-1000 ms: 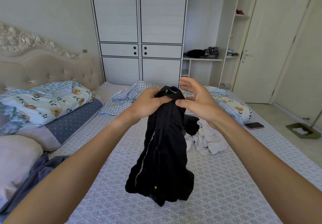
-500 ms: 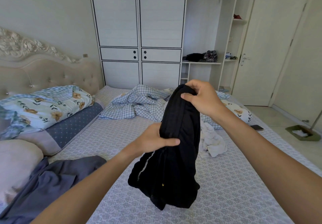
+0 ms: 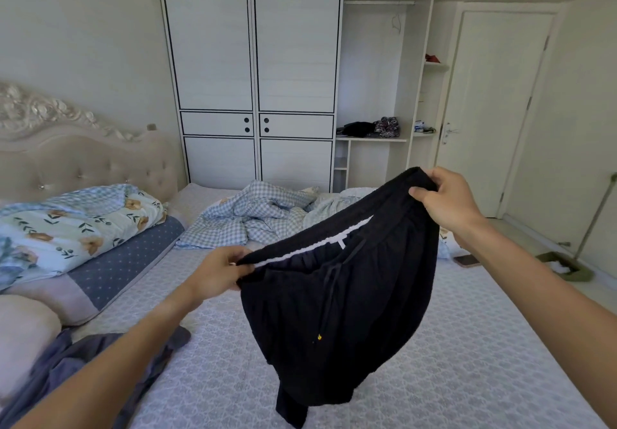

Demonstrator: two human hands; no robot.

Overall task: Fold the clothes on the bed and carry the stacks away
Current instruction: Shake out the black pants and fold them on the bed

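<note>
Over the bed (image 3: 450, 361), 2 hands stretch black trousers (image 3: 340, 311) by the waistband.

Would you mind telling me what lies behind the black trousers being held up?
Behind the black trousers the blue checked bedding and patterned bed sheet show at the edges; whatever lies directly behind is covered.
</note>
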